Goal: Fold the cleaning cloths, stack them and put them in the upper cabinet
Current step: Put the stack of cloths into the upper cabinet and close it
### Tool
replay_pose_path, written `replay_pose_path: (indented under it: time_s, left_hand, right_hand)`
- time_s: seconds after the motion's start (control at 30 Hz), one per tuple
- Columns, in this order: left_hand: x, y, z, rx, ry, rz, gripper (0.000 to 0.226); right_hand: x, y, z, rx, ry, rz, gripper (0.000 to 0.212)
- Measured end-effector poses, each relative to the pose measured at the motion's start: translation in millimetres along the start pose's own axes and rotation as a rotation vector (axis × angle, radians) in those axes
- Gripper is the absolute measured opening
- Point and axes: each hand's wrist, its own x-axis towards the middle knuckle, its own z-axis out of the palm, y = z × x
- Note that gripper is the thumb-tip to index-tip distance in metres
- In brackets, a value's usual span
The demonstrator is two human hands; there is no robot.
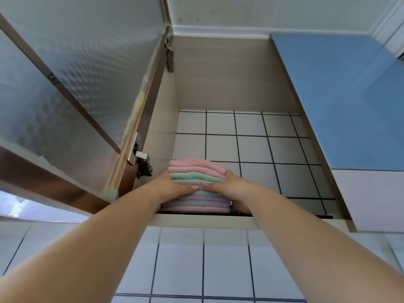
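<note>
both hands, left [172,184] and right [234,185], grip the cloth stack [196,171] at the cabinet [218,219] shelf's front left corner, likely placing it; next, let go.

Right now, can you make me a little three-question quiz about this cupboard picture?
1. True or false: the stack of cloths sits inside the cabinet.
2. What colour is the top cloth: A pink, B yellow, C black?
3. Which hands hold the stack?
Key: 1 true. 2 A. 3 Both, the left hand and right hand, one on each side.
</note>
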Motion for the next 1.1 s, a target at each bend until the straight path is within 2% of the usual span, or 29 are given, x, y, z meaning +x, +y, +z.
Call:
replay_pose_path:
  time_s: [0.07, 0.13, 0.27, 0.43, 0.53, 0.6, 0.7, 0.8, 0.83, 0.87, 0.93, 1.0, 1.1]
  left_hand:
    - [0, 2, 2, 0.046, 0.019, -0.013, 0.065]
    - [2, 1, 2, 0.069, 0.043, -0.026, 0.069]
    - [22, -18, -4, 0.201, 0.108, -0.022, 0.118]
    - [27, -28, -4, 0.300, 0.106, -0.097, 0.123]
    - [8, -8, 2, 0.344, 0.134, -0.146, 0.111]
    - [-8, 10, 9, 0.405, 0.193, -0.187, 0.104]
    - [-35, 30, 19, 0.603, 0.295, -0.017, 0.092]
    - [-70, 47, 28, 0.826, 0.284, 0.228, 0.054]
    - [-81, 49, 30, 0.909, 0.262, 0.303, 0.042]
    - [-90, 48, 30, 0.993, 0.231, 0.380, 0.041]
    - [-104, 41, 31, 1.134, 0.130, 0.452, 0.061]
    - [-110, 34, 32, 1.186, 0.037, 0.436, 0.071]
    - [-107, 35, 30, 1.154, -0.039, 0.404, 0.070]
  right_hand:
    - [0, 0, -1, -0.118, 0.041, 0.002, 0.120]
    - [0, -2, -2, -0.190, 0.076, -0.010, 0.102]
    - [-5, -5, -1, -0.327, 0.150, -0.002, 0.089]
    - [-22, -7, -5, -0.424, 0.077, -0.057, 0.044]
    - [-27, -9, -2, -0.470, 0.019, -0.112, 0.037]
    - [-26, -11, -2, -0.436, 0.040, -0.102, 0.037]
    - [-31, -16, -7, -0.443, 0.196, -0.074, 0.056]
    - [-60, -23, -12, -0.720, 0.298, -0.265, 0.067]
    - [-71, -24, -13, -0.822, 0.272, -0.350, 0.064]
    - [-83, -23, -14, -0.918, 0.208, -0.402, 0.060]
    - [-99, -17, -13, -1.080, 0.021, -0.416, 0.055]
    - [-106, -14, -14, -1.150, -0.110, -0.378, 0.054]
    - [-105, -17, -17, -1.100, -0.233, -0.352, 0.047]
